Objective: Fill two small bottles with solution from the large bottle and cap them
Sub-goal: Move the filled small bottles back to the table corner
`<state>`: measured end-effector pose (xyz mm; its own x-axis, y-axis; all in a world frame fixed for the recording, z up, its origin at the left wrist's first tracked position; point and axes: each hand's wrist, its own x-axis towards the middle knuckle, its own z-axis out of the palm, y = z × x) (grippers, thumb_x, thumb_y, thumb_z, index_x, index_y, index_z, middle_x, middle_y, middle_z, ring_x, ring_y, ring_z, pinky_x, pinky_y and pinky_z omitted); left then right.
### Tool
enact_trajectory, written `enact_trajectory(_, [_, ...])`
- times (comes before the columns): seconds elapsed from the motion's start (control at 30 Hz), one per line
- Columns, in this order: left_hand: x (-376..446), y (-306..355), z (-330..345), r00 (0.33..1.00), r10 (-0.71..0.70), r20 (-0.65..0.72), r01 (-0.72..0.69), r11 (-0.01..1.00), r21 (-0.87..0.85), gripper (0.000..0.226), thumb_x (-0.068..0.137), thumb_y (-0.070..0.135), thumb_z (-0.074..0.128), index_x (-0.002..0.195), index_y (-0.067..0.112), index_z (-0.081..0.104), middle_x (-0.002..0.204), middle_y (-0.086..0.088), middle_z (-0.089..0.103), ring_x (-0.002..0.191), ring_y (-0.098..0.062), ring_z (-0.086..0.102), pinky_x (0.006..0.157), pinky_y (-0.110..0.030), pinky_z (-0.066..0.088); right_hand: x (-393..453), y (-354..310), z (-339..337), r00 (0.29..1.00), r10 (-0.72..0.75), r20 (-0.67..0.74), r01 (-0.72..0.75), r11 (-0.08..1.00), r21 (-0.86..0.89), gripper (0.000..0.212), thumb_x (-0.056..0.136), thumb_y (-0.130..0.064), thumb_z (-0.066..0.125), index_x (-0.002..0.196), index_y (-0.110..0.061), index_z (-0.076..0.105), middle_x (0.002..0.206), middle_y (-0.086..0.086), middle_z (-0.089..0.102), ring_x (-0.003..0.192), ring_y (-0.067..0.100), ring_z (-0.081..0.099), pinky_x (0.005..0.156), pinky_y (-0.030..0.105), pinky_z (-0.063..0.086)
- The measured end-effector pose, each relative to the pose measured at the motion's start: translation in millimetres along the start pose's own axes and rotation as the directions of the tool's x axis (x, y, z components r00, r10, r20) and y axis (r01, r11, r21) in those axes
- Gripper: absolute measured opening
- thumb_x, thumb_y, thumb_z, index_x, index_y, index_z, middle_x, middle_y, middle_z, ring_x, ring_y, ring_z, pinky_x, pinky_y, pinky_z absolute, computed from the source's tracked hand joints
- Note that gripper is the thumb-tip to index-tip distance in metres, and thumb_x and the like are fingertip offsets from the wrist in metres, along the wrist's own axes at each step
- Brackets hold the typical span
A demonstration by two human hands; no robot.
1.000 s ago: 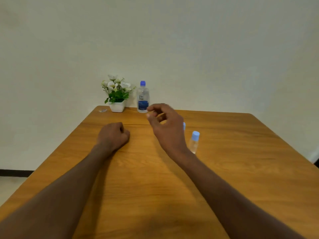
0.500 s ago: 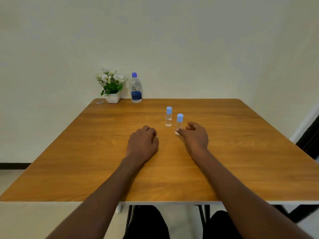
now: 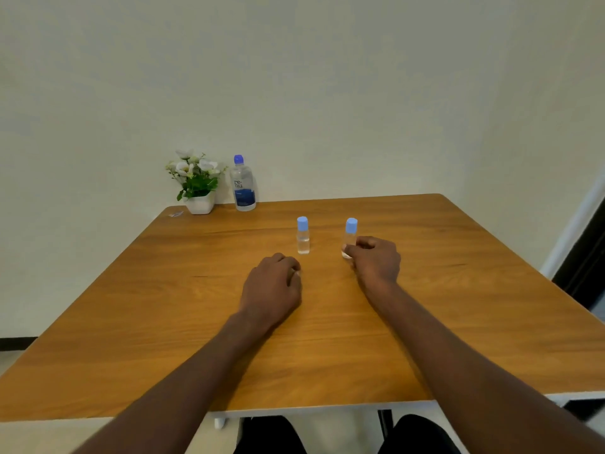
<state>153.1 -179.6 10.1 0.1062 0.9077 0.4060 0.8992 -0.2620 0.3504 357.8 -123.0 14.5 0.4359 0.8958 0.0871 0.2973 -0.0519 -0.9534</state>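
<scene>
Two small clear bottles with light-blue caps stand upright near the middle of the wooden table (image 3: pixel 458 290). The left small bottle (image 3: pixel 302 236) stands free. My right hand (image 3: pixel 375 262) pinches the right small bottle (image 3: pixel 349 232) low on its body, hiding part of its base. My left hand (image 3: pixel 273 285) rests on the table just in front of the left small bottle, fingers loosely curled, holding nothing. The large clear bottle (image 3: pixel 243 186), with a blue cap and a blue label, stands capped at the table's back edge, far from both hands.
A white pot of white flowers (image 3: pixel 198 185) stands left of the large bottle against the wall. A small clear scrap (image 3: pixel 176 213) lies at the back left corner. A dark doorway (image 3: pixel 586 263) shows at the right.
The right small bottle now stands farther right, apart from the other, with my right hand on it. My left hand stays resting on the table. The camera view has pulled back a little.
</scene>
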Motion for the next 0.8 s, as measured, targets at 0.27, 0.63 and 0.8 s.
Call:
enact_trajectory(0.27, [67.5,83.1,63.6,0.989,0.128,0.076,-0.119,0.987,-0.106,0.033,0.100,0.031,0.053,0.130,0.022,0.064,0.124,0.004,0.066,0.116,-0.017,0.058,0.092,-0.036,0.053,69.7,17.1,-66.7,0.985,-0.092,-0.148,0.055,0.970,-0.237,0.041,0.087,-0.031,0.082,0.126,-0.021,0.070,0.112,-0.002,0.075,0.094,0.013,0.067,0.073,0.029,0.048])
enact_trajectory(0.63, [190.4,93.5,132.1,0.981,0.008,0.196,-0.010,1.000,0.005,0.040,0.103,0.043,0.045,0.132,0.018,0.056,0.138,-0.006,0.049,0.128,-0.029,0.047,0.106,-0.047,0.041,177.3,30.9,-78.4,0.984,-0.156,-0.088,0.117,0.932,-0.343,0.025,0.080,-0.032,0.076,0.102,-0.023,0.068,0.090,-0.006,0.070,0.082,0.015,0.065,0.061,0.029,0.042])
enact_trajectory(0.8, [207.6,87.4,149.4,0.987,0.012,0.158,-0.016,1.000,0.020,0.037,0.103,0.048,0.042,0.130,0.024,0.051,0.134,-0.004,0.046,0.128,-0.027,0.043,0.107,-0.047,0.034,234.6,32.9,-72.0,0.983,-0.177,-0.048,0.146,0.913,-0.382,0.031,0.083,-0.033,0.075,0.111,-0.022,0.072,0.101,-0.005,0.073,0.087,0.015,0.065,0.065,0.029,0.043])
